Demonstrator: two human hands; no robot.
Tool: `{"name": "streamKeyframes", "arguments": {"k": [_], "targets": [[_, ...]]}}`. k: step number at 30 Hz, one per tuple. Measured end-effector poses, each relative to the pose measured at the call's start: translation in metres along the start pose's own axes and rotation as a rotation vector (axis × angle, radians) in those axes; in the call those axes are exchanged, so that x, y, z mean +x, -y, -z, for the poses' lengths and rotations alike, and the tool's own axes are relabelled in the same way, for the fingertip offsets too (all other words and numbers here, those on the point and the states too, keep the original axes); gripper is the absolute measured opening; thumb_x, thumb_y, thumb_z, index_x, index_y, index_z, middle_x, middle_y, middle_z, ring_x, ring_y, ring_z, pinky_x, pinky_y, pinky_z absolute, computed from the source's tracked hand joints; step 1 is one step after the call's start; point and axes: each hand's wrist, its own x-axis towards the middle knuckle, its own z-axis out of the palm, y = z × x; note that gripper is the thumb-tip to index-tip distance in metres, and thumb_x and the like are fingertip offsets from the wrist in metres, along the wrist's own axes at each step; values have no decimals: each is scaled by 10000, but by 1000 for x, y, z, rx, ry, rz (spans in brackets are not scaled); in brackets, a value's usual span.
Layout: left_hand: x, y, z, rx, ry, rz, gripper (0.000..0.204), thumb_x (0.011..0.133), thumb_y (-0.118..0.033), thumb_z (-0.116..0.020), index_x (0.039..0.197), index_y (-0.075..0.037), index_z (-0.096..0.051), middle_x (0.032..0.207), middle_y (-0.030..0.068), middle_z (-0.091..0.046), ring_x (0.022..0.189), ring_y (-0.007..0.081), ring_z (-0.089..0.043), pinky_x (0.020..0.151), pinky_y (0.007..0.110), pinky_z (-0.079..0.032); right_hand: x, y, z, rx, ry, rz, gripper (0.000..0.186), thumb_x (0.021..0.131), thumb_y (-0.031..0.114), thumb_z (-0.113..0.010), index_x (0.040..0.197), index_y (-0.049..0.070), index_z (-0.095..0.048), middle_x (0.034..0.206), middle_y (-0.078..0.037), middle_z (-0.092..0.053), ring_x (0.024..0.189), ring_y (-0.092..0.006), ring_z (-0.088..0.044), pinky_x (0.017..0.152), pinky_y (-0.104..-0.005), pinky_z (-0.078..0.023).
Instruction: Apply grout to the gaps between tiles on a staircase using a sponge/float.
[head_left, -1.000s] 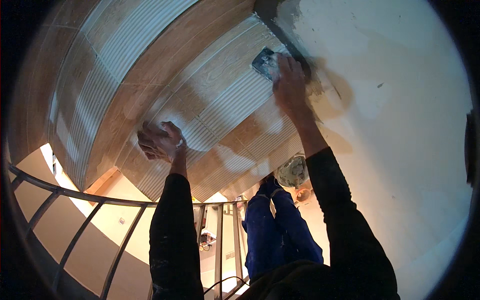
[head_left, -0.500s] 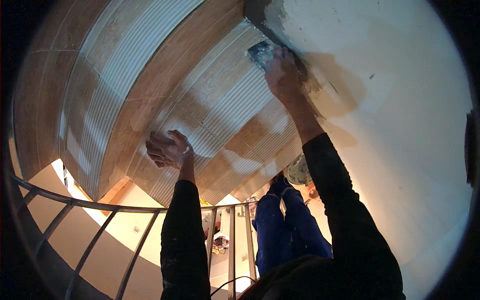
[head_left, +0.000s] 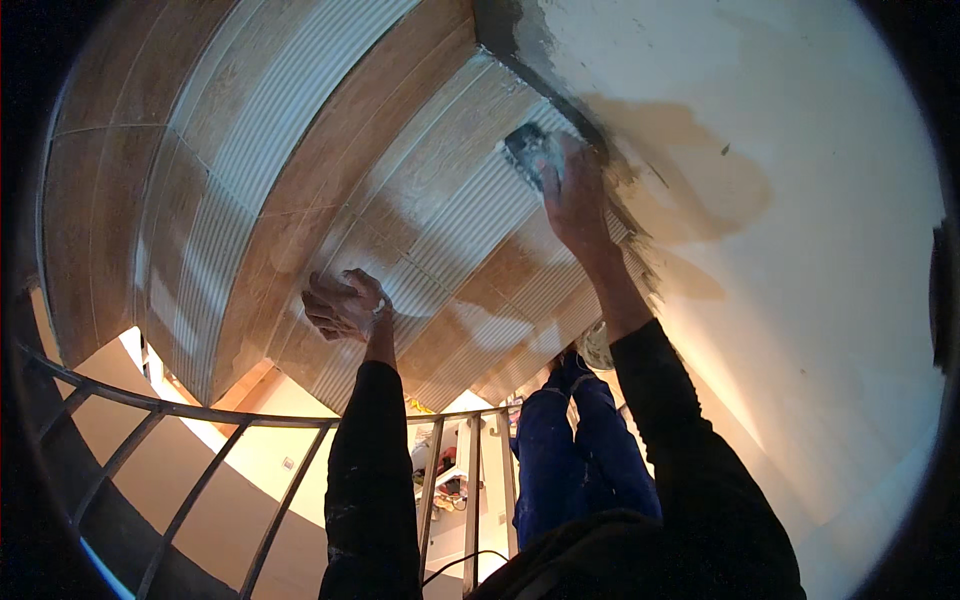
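Dark curved metal railing [head_left: 200, 411] below-left of left hand [head_left: 345, 303], which is half-open, empty, near brown wood-look ribbed tiles [head_left: 440, 155]. White-smeared dark flat rectangular tool [head_left: 524, 148] up-left of right hand [head_left: 577, 200], fingers closed on it. Whitish wall [head_left: 800, 300] right.

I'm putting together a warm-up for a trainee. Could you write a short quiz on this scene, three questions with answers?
1. Multiple choice: what holds the dark flat tool? (a) the left hand, (b) the right hand, (c) neither hand.
2. True or false: the wood-look steps carry ribbed bands.
3. Fill in: the dark railing curves across the lower ____ of the picture.

Key: 1. b. 2. True. 3. left.
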Motion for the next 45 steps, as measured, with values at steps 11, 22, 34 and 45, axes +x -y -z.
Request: {"name": "streamKeyframes", "arguments": {"k": [11, 22, 34, 45], "targets": [[-8, 2, -3, 5, 26, -38, 792, 954, -651, -482, 1556, -137, -439, 1581, 192, -400, 1479, 399, -344, 1145, 621, -274, -27, 52, -79, -372, 83, -3, 569, 941, 206, -705, 1455, 25, -541, 1319, -220, -623, 1317, -441, -532, 1157, -566, -394], [-3, -9, 7, -11, 58, -28, 781, 972, -665, -454, 1541, -131, -446, 1557, 215, -400, 1464, 416, -331, 1141, 627, -266, 38, 27, -47, -322, -181, -169, 546, 957, 177, -722, 1417, -53, -541, 1328, -291, -620, 1252, -482, -575, 1073, -560, -462], [-1, -3, 4, -5, 42, -17, 763, 977, -635, -452, 1544, -124, -433, 1581, 228, -368, 1477, 437, -317, 1146, 636, -253, 51, 32, -4, -193, 280, 395, 464, 873, 15, -651, 1332, 80, -633, 1306, -158, -663, 1243, -380, -597, 1090, -539, -443], [0, 9, 4, 29, 75, -16, 821, 978, -660, -501, 1589, -122, -401, 1606, 208, -357, 1472, 417, -327, 1146, 639, -258, -18, 93, -53, 93, 624, 192, 505, 881, 50, -750, 1365, 74, -611, 1218, -165, -673, 1242, -392, -599, 1075, -528, -442]]}}
